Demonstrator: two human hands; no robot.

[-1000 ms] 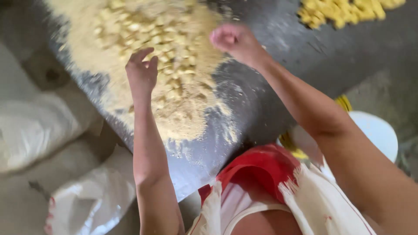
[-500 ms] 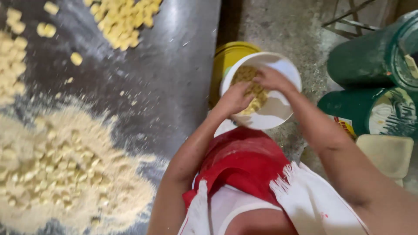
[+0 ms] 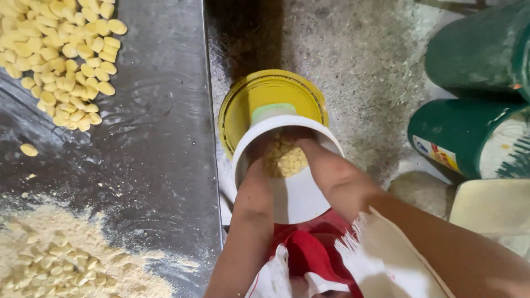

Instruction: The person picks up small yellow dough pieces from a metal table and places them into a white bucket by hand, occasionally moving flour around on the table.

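Both hands have gone deeper into the white bucket (image 3: pixel 287 193) since half a second ago. Left hand (image 3: pixel 259 152) and right hand (image 3: pixel 306 144) are plunged among the small yellow dough pieces (image 3: pixel 284 160) inside; if they grip or lie open, I cannot tell. Behind the bucket stands a yellow lid (image 3: pixel 259 94), beside the steel tabletop (image 3: pixel 149 138)

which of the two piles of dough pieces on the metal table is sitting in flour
The pile at the table's near lower-left corner: its pieces lie in a spread of pale flour. The other pile, at the upper left, lies on bare dark metal table.
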